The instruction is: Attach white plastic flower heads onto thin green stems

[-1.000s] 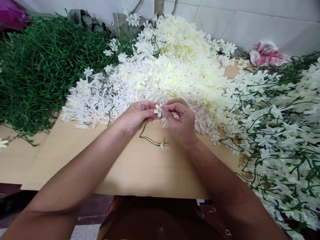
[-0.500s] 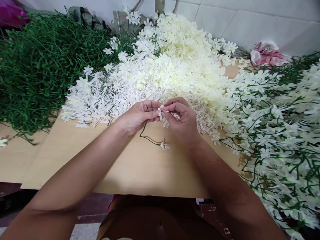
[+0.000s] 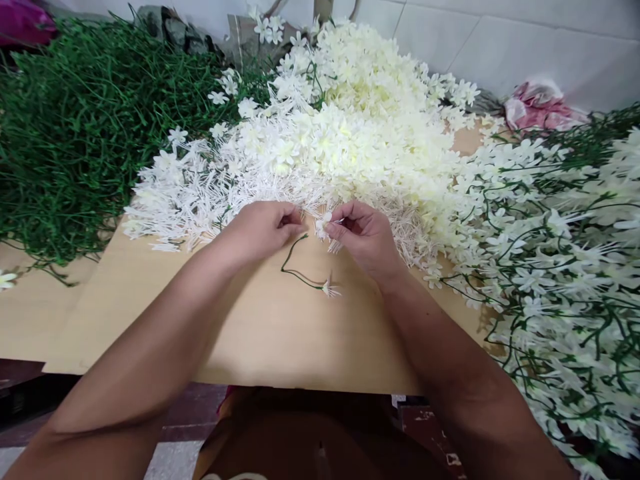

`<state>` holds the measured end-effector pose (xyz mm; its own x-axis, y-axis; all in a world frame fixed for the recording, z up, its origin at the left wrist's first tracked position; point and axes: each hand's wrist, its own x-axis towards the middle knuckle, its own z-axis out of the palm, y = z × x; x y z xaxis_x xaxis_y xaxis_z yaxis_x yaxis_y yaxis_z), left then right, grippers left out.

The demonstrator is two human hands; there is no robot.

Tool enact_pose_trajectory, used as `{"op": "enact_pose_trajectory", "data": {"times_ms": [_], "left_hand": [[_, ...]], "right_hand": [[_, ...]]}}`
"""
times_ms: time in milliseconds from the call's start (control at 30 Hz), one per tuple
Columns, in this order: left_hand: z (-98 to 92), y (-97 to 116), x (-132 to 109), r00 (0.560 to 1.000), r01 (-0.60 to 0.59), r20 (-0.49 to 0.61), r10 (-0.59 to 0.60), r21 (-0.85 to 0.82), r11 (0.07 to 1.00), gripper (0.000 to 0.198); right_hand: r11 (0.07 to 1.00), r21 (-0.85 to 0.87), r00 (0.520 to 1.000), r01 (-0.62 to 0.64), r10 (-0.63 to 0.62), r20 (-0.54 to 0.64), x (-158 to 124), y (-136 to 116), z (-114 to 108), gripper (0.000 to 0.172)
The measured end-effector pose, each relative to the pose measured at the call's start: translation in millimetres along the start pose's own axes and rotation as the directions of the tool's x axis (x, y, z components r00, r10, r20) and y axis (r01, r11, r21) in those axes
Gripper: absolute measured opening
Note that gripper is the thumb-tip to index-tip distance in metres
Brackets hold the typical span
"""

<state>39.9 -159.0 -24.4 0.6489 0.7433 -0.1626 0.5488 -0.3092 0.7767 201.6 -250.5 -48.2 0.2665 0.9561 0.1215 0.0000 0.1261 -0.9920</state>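
Note:
My right hand (image 3: 363, 233) pinches a small white artificial flower (image 3: 321, 227) between thumb and fingertips, just in front of the flower heap. To its left is my left hand (image 3: 273, 228), its fingers half curled and its thumb a little apart from them; nothing shows between them. Close to the left thumb, a green plastic stem (image 3: 293, 271) lies bent on the board, with a white flower (image 3: 329, 289) on its near end. Behind both hands spreads a large heap of white and cream artificial flowers (image 3: 320, 143), the thin white stalks of many pointing forward.
Green plastic stems (image 3: 95, 127) are piled at the left. Stemmed white flowers (image 3: 545, 267) crowd the right side. A tan board (image 3: 240, 340) forms the work surface. A pink and white bag (image 3: 537, 107) lies by the tiled wall (image 3: 505, 47).
My left hand has come away from the small flower and moved left. My right hand keeps the flower, now held alone. The green stem stays on the board.

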Motion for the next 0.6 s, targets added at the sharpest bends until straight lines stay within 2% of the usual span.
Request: {"op": "enact_pose_trajectory", "data": {"times_ms": [67, 100, 167, 233, 300, 400, 500, 600], "left_hand": [[2.7, 1, -2, 1.0, -0.019, -0.006, 0.021, 0.247, 0.969, 0.008], [5.0, 2, -3, 0.999, -0.039, -0.001, 0.041, 0.313, 0.949, 0.006], [9.7, 5, -3, 0.996, -0.084, 0.011, 0.086, 0.37, 0.925, 0.007], [12.3, 5, -3, 0.994, -0.106, 0.011, 0.11, 0.351, 0.93, 0.009], [12.1, 3, -1, 0.996, -0.085, -0.015, 0.092, 0.254, 0.964, 0.006], [9.7, -2, 2, 0.999, -0.034, -0.026, 0.033, -0.035, 0.999, 0.001], [9.1, -3, 4, 0.999, -0.021, 0.028, 0.03, -0.291, 0.957, 0.007], [10.6, 0, 5, 0.998, 0.008, 0.062, 0.021, -0.424, 0.906, 0.012]], "right_hand": [[0.998, 0.033, 0.999, -0.05, 0.049, 0.023, 0, 0, 0, 0.032], [0.994, 0.063, 0.995, -0.086, 0.083, 0.05, 0, 0, 0, 0.034], [0.974, 0.142, 0.979, -0.175, 0.158, 0.125, 0, 1, 0, 0.036], [0.948, 0.208, 0.962, -0.242, 0.206, 0.179, -1, 5, -1, 0.035], [0.938, 0.229, 0.96, -0.259, 0.223, 0.171, 0, 9, -2, 0.034], [0.942, 0.217, 0.966, -0.255, 0.237, 0.105, 3, 16, -3, 0.039], [0.936, 0.24, 0.966, -0.257, 0.251, 0.054, 5, 19, -4, 0.041], [0.931, 0.262, 0.966, -0.252, 0.256, 0.019, 6, 18, -3, 0.042]]}}
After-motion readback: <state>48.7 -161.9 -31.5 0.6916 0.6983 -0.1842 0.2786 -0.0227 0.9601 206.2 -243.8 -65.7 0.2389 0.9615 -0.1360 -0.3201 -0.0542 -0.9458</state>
